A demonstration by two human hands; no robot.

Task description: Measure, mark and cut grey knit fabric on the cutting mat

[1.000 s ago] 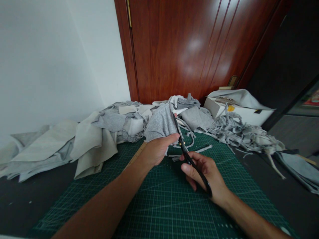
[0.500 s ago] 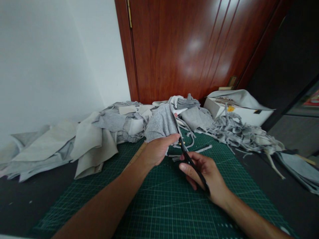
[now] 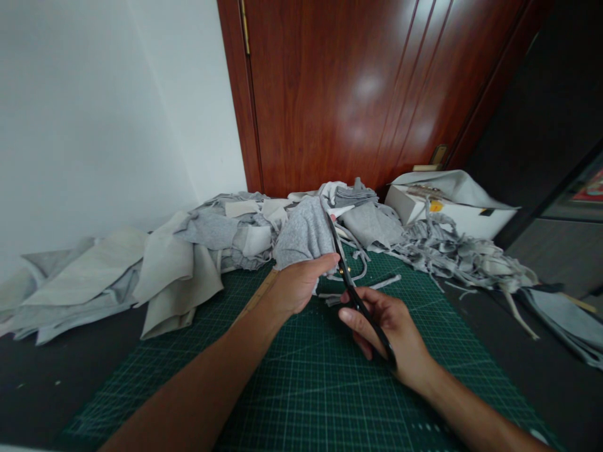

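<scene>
My left hand (image 3: 299,285) grips a piece of grey knit fabric (image 3: 304,232), its thumb lying along the lower right edge of the cloth. In my right hand (image 3: 384,323) is a pair of black-handled scissors (image 3: 360,304), blades pointing up and away along the fabric's right edge. The cloth hides part of the blades. Below them a green cutting mat (image 3: 330,383) covers the table. Thin grey fabric strips (image 3: 386,282) lie on the mat just beyond my right hand.
Grey and cream fabric pieces (image 3: 179,270) are heaped along the left and back. A tangle of grey strips (image 3: 466,254) lies at the right, before a white box (image 3: 475,216). A wooden ruler (image 3: 257,295) lies partly under my left arm. A reddish wooden door (image 3: 330,94) stands behind.
</scene>
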